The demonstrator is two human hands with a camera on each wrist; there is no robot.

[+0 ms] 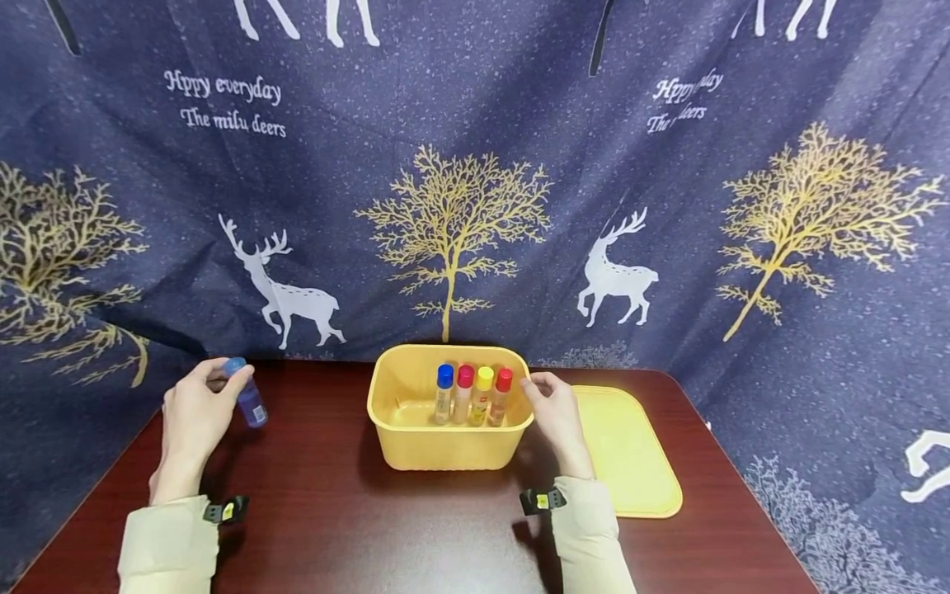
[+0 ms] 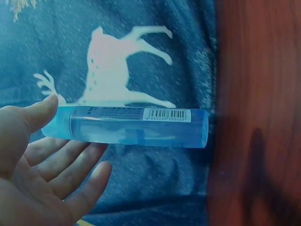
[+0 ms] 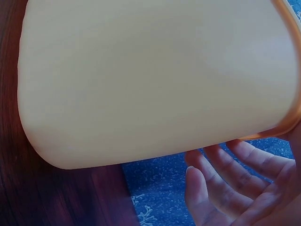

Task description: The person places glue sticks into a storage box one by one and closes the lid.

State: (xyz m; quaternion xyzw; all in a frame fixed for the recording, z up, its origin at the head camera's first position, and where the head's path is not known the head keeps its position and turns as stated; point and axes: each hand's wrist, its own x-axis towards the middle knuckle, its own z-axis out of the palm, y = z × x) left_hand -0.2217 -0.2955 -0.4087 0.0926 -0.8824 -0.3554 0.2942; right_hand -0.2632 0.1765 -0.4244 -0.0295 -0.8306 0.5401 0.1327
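Observation:
My left hand (image 1: 195, 412) pinches the capped end of a blue see-through bottle (image 1: 253, 406) between thumb and fingers, above the table's left side. In the left wrist view, a barcode label shows on the bottle (image 2: 141, 127), and its base points toward the table. A yellow plastic box (image 1: 445, 450) stands at the middle back. Inside it, several clear bottles (image 1: 462, 400) with blue, pink, yellow and red caps stand in a row toward the right. My right hand (image 1: 555, 412) holds the box's right rim, the other fingers loosely curled along its outside (image 3: 221, 174).
A flat yellow lid (image 1: 631, 454) lies on the dark red wooden table (image 1: 386, 528), right of the box. Behind the table hangs a blue cloth (image 1: 475, 99) printed with deer and trees. The box stands close to that cloth.

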